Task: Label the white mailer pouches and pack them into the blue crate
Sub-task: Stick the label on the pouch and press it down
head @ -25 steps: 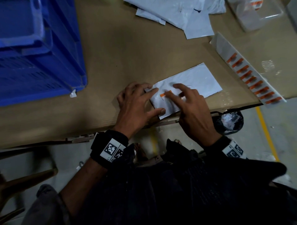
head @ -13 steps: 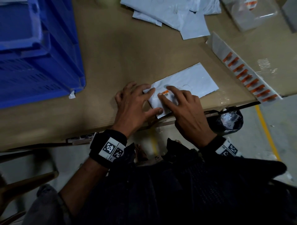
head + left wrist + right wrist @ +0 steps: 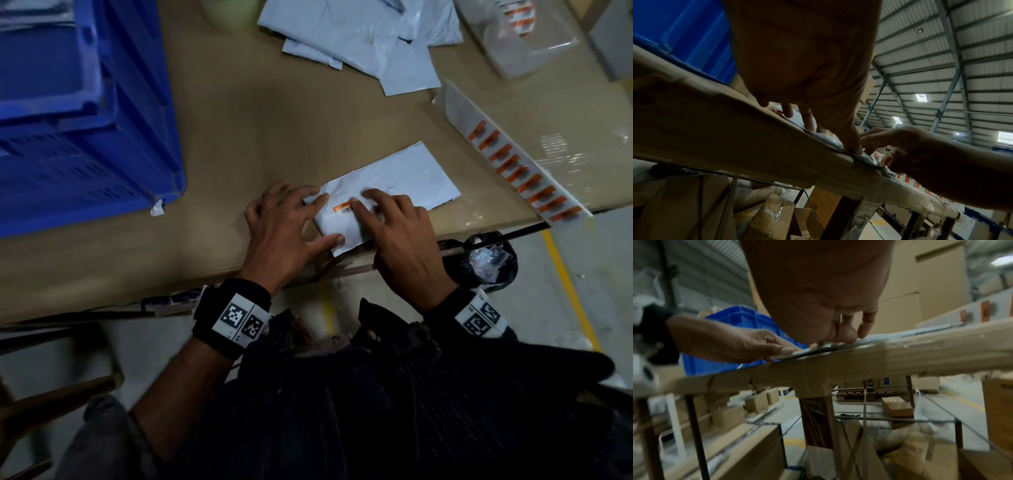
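Right now the left hand [image 3: 287, 229] lies flat with fingers spread, its forefinger and thumb pinning the near end of a white pouch [image 3: 404, 178] to the table [image 3: 274, 120]. Just beside it, the right hand [image 3: 397, 236] has its fingers straight too, the forefinger tip pressing on the orange label [image 3: 343, 206]; neither hand is curled round anything. The pouch lies flat at the table's near edge, one corner just past the left thumb jutting over the drop.

The likely trouble is a crooked or wrinkled label: the pouch looks thin and slick, so a hard stroke away from the holding hand could drag the film and crease it. If the left hand eased off, the pouch might also slide off the edge. The blue crate [image 3: 85, 137] stands well off beyond the left hand, more pouches [image 3: 376, 37] and the label strip [image 3: 507, 157] beyond the right.
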`<state>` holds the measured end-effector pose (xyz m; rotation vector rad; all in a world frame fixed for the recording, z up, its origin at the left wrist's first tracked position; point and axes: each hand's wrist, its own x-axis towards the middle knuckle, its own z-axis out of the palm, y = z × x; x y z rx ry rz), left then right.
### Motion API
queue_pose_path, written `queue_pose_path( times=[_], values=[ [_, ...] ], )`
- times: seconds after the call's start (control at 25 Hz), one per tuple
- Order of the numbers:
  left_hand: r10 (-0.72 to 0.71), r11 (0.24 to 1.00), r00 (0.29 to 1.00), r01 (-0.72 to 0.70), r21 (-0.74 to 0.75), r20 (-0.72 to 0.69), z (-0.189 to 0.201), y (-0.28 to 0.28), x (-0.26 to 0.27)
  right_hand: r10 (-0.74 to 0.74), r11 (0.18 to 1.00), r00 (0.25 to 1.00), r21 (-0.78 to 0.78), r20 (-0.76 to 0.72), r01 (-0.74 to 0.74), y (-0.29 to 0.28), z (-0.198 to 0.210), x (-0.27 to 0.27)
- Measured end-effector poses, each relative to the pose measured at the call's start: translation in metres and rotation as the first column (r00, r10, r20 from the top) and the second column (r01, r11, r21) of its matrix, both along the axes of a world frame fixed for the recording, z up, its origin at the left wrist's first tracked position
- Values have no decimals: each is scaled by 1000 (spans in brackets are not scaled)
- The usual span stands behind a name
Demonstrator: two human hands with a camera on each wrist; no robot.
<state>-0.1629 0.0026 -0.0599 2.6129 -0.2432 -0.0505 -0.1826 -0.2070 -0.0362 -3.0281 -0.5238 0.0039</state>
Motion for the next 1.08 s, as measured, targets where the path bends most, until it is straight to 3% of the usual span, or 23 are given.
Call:
queue_pose_path(
  times=[0.16,0.32,0.4,0.68,0.84,1.0,1.08],
  values=[
    [6,1000,1000,-6,8,-5,-2,1,0,-81,996,997,39,7,81,-7,1,-1],
    [8,1000,1000,-8,15,-10,-2,0,0,39,999,999,-9,-15,-39,-3,0,6],
    [2,1000,1000,-2,17,-3,-2,0,0,26,999,1000,-29,-4,-26,-3,-3,4],
    [2,1000,1000,-2,6,-30,0,0,-2,-4,987,1000,158,3,3,-6,2,12],
    [-4,1000,1000,4,-5,-30,0,1,-3,-26,999,1000,31,-3,27,-11,2,17],
    [-6,1000,999,7,5,-46,0,1,-3,-34,988,999,148,31,29,-5,1,18],
    [-6,1000,999,7,22,-42,1,1,-3,24,994,999,104,40,-28,2,-2,15]
  ],
)
